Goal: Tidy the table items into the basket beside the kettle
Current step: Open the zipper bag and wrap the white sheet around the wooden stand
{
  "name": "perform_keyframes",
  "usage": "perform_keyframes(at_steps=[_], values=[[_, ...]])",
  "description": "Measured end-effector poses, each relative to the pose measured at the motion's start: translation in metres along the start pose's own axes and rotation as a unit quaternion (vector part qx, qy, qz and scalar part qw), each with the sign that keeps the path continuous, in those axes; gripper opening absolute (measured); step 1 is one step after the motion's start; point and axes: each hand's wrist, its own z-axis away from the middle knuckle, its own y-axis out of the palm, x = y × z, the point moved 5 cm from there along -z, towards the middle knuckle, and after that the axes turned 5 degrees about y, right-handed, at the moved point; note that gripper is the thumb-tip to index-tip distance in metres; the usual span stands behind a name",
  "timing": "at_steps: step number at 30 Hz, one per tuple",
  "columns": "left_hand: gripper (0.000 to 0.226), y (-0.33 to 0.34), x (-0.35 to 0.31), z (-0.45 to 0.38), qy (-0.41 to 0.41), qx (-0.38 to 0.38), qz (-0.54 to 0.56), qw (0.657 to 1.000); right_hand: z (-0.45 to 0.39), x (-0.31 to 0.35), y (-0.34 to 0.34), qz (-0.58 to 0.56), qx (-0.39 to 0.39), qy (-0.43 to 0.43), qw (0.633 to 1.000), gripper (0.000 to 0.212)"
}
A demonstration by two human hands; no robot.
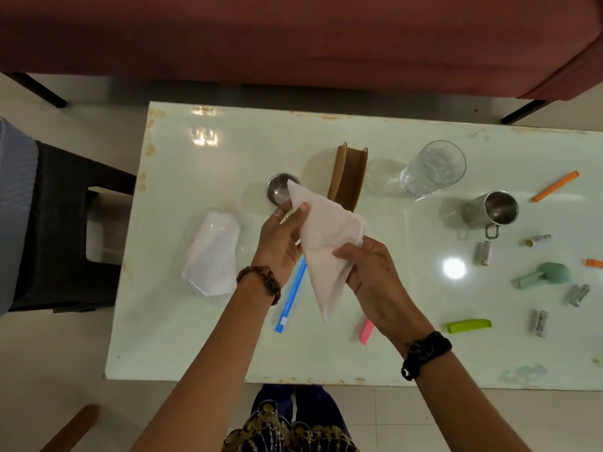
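A white paper napkin (321, 243) folded to a triangle hangs above the white table (202, 347). My left hand (282, 243) pinches its upper edge with thumb and fingers. My right hand (368, 269) grips its right corner. Behind the napkin stands a brown wooden napkin holder (349, 176). A small steel bowl (277, 190) sits to the holder's left. A plastic pack of napkins (212, 256) lies at the left of the table. No basket or kettle shows in this view.
A blue clip (292, 298), pink clip (366, 331), green clip (470, 326) and orange clip (556, 190) lie about. A glass (430, 169), steel mug (496, 210), several batteries (538, 322) and a green gadget (545, 274) are at right. A black stool (65, 223) stands left.
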Motion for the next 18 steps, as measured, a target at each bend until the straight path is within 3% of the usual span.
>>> perform_keyframes(at_steps=[3, 5, 8, 12, 15, 18], values=[[0.039, 0.004, -0.011, -0.015, 0.064, -0.088, -0.033, 0.993, -0.003, 0.005, 0.0, 0.004, -0.028, -0.044, 0.999, 0.04], [0.019, 0.008, -0.016, -0.023, 0.092, -0.088, -0.071, 0.989, -0.002, 0.015, 0.002, 0.016, -0.04, -0.095, 0.995, 0.058], [0.02, 0.013, -0.025, -0.03, 0.113, -0.037, -0.071, 0.99, -0.002, 0.03, 0.008, 0.063, -0.077, -0.168, 0.981, 0.066], [0.028, 0.017, -0.034, -0.035, 0.106, 0.06, -0.053, 0.991, -0.008, 0.037, 0.017, 0.167, -0.149, -0.175, 0.959, 0.083], [0.044, 0.017, -0.039, -0.037, 0.097, 0.115, -0.074, 0.986, -0.014, 0.037, 0.025, 0.216, -0.135, -0.173, 0.952, 0.094], [0.056, 0.018, -0.045, -0.036, 0.074, 0.17, -0.11, 0.976, -0.013, 0.038, 0.028, 0.209, -0.092, -0.168, 0.959, 0.079]])
